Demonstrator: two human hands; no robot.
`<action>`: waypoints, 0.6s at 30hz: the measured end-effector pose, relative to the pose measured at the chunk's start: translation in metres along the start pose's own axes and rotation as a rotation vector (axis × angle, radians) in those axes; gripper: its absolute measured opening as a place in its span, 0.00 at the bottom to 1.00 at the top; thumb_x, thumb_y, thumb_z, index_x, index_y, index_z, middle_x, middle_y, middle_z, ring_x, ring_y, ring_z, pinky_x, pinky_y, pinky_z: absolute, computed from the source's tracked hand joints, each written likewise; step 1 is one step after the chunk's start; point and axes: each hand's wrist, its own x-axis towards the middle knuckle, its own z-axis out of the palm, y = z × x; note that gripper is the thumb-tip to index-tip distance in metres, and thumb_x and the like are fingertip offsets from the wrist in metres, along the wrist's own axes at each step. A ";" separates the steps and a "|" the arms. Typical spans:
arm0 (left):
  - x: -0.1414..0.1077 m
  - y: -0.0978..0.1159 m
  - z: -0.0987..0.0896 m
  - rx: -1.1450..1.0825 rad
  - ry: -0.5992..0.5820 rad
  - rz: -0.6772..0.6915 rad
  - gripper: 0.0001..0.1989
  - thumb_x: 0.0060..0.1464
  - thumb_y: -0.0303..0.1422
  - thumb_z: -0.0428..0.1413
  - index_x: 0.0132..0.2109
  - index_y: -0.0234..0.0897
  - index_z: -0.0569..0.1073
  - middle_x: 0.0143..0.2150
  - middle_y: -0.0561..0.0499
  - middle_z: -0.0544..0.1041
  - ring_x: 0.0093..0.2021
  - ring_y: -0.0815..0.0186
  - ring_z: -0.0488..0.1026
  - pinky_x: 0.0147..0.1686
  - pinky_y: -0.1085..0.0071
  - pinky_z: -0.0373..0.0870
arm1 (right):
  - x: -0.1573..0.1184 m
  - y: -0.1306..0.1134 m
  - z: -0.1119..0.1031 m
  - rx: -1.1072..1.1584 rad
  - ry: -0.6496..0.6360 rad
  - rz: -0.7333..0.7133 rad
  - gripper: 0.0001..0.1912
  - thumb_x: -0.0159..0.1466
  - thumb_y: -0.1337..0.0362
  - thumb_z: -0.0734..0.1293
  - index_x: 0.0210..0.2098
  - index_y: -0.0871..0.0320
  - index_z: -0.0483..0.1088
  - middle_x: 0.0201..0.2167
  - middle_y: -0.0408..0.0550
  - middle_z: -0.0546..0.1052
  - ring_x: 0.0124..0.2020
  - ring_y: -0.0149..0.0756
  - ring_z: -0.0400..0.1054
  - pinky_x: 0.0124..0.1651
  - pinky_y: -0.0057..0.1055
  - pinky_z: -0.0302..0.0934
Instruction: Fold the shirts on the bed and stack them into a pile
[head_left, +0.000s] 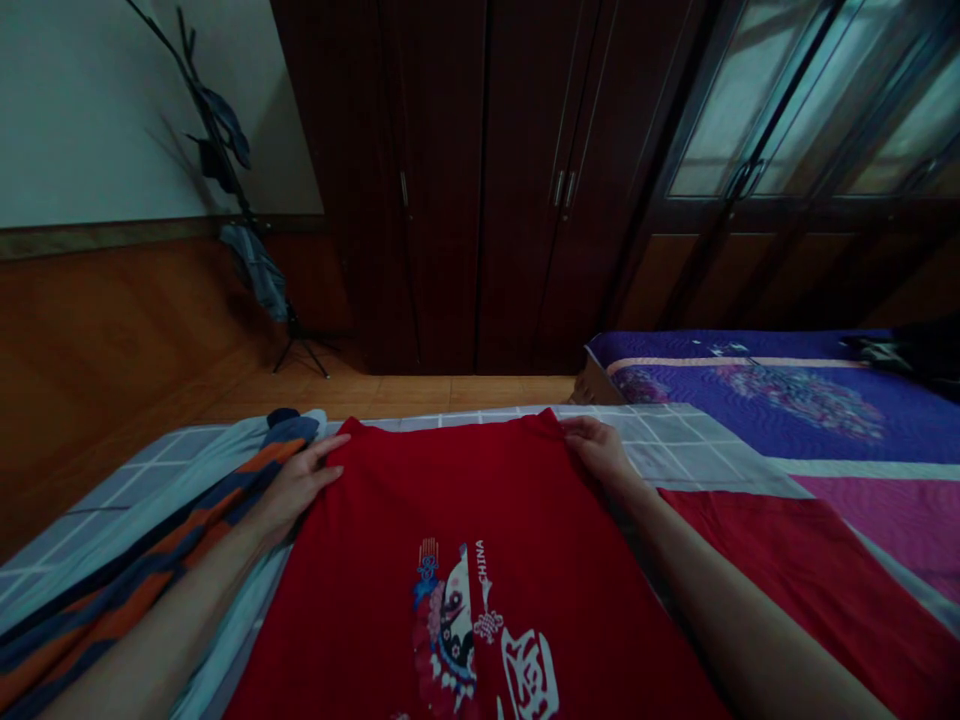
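A red shirt (375, 560) with a printed mask figure, white characters and the word CHINA is spread across the middle of the bed. My left hand (304, 478) pinches its far left corner, fingers partly hidden by the cloth edge. At the far right corner, my right hand (596, 447) holds the fabric between thumb and fingers. Another red cloth (795, 530) lies to the right, beyond my right forearm. Striped orange and blue clothing (187, 545) and a pale garment (225, 450) lie on the left.
A grey checked sheet (667, 440) covers the bed. Behind stand dark wardrobes (442, 200). A coat stand (225, 160) with hung items is at the back left. A second bed with a purple cover (690, 380) is at the right.
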 end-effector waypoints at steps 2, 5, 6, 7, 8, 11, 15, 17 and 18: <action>0.001 0.000 0.001 0.008 0.009 0.000 0.36 0.36 0.33 0.66 0.56 0.37 0.69 0.50 0.44 0.76 0.48 0.54 0.75 0.48 0.62 0.70 | 0.002 0.004 -0.001 -0.004 -0.018 0.015 0.14 0.47 0.63 0.65 0.34 0.60 0.70 0.28 0.50 0.77 0.27 0.36 0.71 0.28 0.29 0.64; 0.002 0.002 0.000 -0.047 0.037 0.027 0.35 0.38 0.32 0.66 0.57 0.37 0.68 0.49 0.45 0.77 0.48 0.57 0.75 0.48 0.66 0.71 | 0.002 0.006 -0.002 -0.027 -0.036 0.022 0.19 0.48 0.63 0.67 0.39 0.62 0.71 0.24 0.47 0.76 0.24 0.36 0.70 0.26 0.28 0.62; 0.002 0.003 -0.001 -0.068 0.051 0.021 0.35 0.38 0.31 0.66 0.57 0.38 0.67 0.48 0.46 0.77 0.47 0.57 0.75 0.46 0.67 0.72 | 0.001 0.006 -0.001 -0.043 -0.041 0.016 0.20 0.48 0.63 0.67 0.41 0.63 0.72 0.23 0.46 0.75 0.23 0.35 0.69 0.25 0.28 0.61; 0.003 0.004 -0.002 -0.081 0.060 0.005 0.35 0.39 0.30 0.66 0.57 0.38 0.67 0.46 0.46 0.78 0.46 0.57 0.76 0.45 0.68 0.72 | 0.001 0.005 -0.001 -0.062 -0.046 0.008 0.21 0.49 0.63 0.67 0.42 0.63 0.72 0.22 0.45 0.74 0.23 0.34 0.68 0.25 0.28 0.60; 0.002 0.005 -0.002 -0.084 0.061 -0.018 0.36 0.39 0.30 0.66 0.58 0.38 0.66 0.45 0.46 0.78 0.45 0.58 0.76 0.43 0.68 0.73 | 0.000 0.004 0.000 -0.084 -0.053 -0.004 0.22 0.49 0.64 0.67 0.43 0.64 0.72 0.22 0.45 0.74 0.22 0.34 0.68 0.24 0.27 0.59; 0.000 0.008 -0.005 -0.053 0.009 -0.050 0.35 0.43 0.35 0.65 0.59 0.40 0.64 0.45 0.46 0.78 0.45 0.58 0.76 0.43 0.68 0.72 | -0.001 -0.002 0.000 -0.144 -0.084 -0.053 0.23 0.50 0.65 0.68 0.46 0.63 0.73 0.27 0.47 0.77 0.25 0.35 0.69 0.28 0.29 0.61; -0.004 0.011 -0.008 -0.011 -0.097 -0.031 0.32 0.45 0.41 0.63 0.58 0.42 0.67 0.51 0.46 0.76 0.49 0.57 0.74 0.47 0.67 0.70 | -0.001 -0.007 -0.003 -0.193 -0.126 -0.117 0.22 0.50 0.68 0.68 0.46 0.59 0.74 0.36 0.48 0.79 0.36 0.41 0.72 0.42 0.34 0.64; -0.005 0.011 -0.009 0.014 -0.134 -0.031 0.31 0.43 0.40 0.65 0.55 0.40 0.70 0.52 0.45 0.75 0.50 0.55 0.73 0.48 0.66 0.70 | -0.001 -0.007 -0.004 -0.206 -0.124 -0.138 0.18 0.51 0.69 0.67 0.42 0.58 0.76 0.38 0.48 0.79 0.41 0.43 0.72 0.48 0.37 0.62; -0.005 0.010 -0.010 0.021 -0.146 -0.029 0.30 0.41 0.39 0.66 0.53 0.39 0.72 0.52 0.44 0.75 0.50 0.55 0.73 0.48 0.65 0.69 | -0.001 -0.006 -0.005 -0.209 -0.114 -0.145 0.16 0.52 0.69 0.66 0.40 0.58 0.77 0.39 0.49 0.79 0.43 0.44 0.72 0.50 0.38 0.61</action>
